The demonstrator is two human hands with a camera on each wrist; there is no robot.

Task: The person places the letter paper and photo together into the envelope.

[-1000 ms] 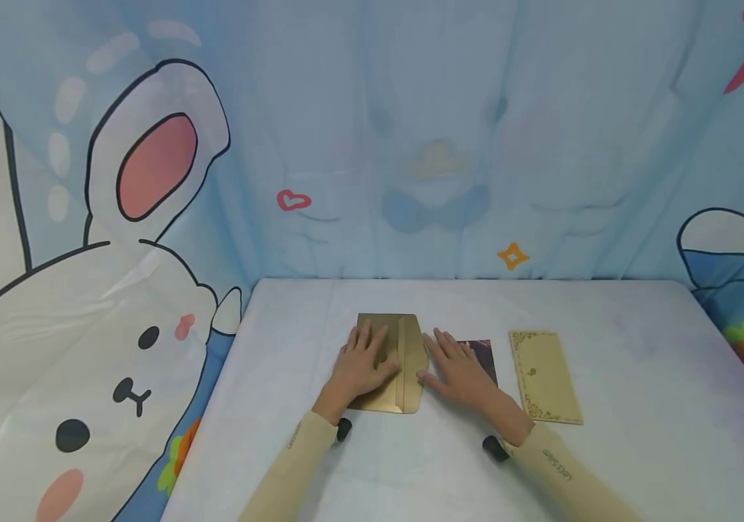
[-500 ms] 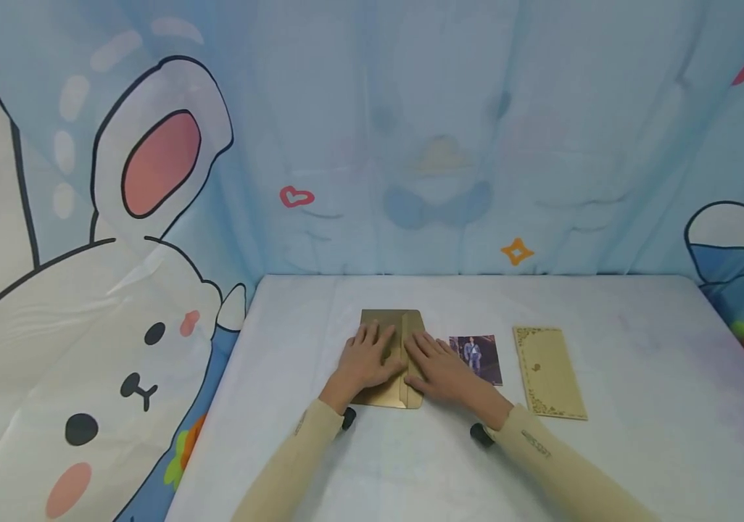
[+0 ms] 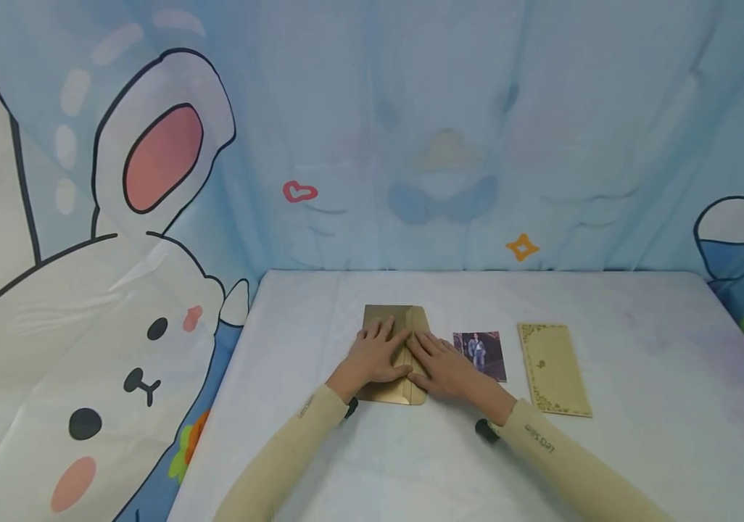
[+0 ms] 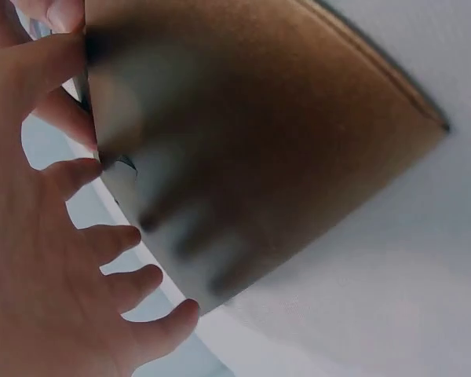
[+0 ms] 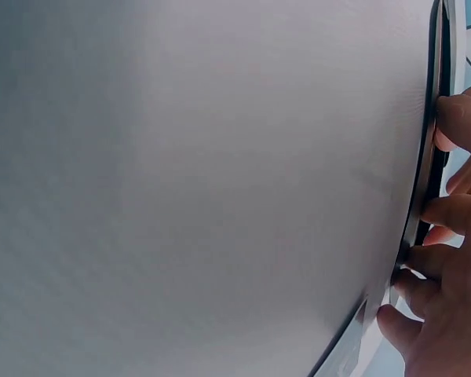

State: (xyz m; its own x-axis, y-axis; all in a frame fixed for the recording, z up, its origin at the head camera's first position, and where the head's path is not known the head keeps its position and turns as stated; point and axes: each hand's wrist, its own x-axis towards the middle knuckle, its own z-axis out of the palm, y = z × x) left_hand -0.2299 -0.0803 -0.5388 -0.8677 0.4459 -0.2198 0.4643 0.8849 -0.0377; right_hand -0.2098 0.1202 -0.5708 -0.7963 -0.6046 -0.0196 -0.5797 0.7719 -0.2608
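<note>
A gold envelope (image 3: 388,392) lies flat on the white table, its flap (image 3: 420,319) on the right side and unfolded. My left hand (image 3: 372,361) rests on the envelope's body with fingers spread. In the left wrist view the fingertips of that hand (image 4: 71,236) touch the shiny gold surface (image 4: 298,149). My right hand (image 3: 448,371) lies over the flap, its straight fingers touching near the crease. From the right wrist the same hand (image 5: 447,267) is seen at the envelope's edge. Both hands sit close together, and neither grips anything.
A photo (image 3: 486,355) of a standing person lies just right of my right hand. Farther right is a cream card (image 3: 555,370) with brown ornamental corners. A blue curtain (image 3: 450,109) with cartoon prints hangs behind the table (image 3: 659,406).
My right hand has moved left, from beside the envelope onto its flap, uncovering the photo. The left hand stays on the envelope. The head view has shifted slightly.
</note>
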